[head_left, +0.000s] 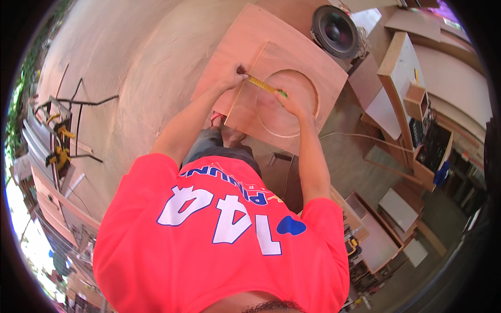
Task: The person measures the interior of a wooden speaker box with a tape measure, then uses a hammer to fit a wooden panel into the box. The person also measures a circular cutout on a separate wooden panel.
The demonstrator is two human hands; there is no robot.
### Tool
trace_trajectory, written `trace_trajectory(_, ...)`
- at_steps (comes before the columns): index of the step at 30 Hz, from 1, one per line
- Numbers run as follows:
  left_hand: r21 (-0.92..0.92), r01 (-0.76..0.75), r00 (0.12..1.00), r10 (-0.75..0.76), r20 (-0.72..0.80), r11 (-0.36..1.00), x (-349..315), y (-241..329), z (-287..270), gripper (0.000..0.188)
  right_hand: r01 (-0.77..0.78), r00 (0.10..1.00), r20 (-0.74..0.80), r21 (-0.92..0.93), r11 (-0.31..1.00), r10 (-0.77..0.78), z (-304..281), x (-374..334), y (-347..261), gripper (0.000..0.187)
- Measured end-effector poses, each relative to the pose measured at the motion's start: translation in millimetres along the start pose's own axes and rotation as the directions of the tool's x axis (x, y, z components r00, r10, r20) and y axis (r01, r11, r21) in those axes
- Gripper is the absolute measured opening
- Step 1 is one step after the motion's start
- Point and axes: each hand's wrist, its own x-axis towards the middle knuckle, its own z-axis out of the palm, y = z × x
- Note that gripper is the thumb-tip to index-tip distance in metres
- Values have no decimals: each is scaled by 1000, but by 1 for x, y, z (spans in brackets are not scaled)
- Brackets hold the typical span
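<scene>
A square plywood panel point(247, 113) with a large round cutout lies on a bigger reddish plywood sheet point(224, 57). The yellow blade of a tape measure point(261, 84) runs from the panel's left edge toward the cutout. My left hand point(233, 76) is closed at the blade's end by that edge. Inside the cutout area, my right hand point(294, 103) is closed around the tape's small case, of which a bit of green shows. The fingers of both hands are partly hidden.
A round black loudspeaker point(335, 32) rests beyond the sheet's far right corner. On the right stand wooden boards and a box frame point(399, 78), with a cable point(360, 134) across the floor. A black metal stand point(78, 99) and yellow tools point(61, 156) are at left.
</scene>
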Motion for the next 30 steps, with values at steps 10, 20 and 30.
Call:
trace_trajectory(10,32,-82,946,88,-312,996,-19,12,38,17,36,995,-97,28,999,-33,3,1,13,34)
trace_trajectory(20,190,-60,944,117,-307,980,-25,17,37,17,-57,993,-106,-22,998,54,14,-8,17,40)
trace_trajectory(30,232,-31,938,108,-328,972,-31,26,36,16,-69,992,-104,-4,998,68,23,-10,25,44)
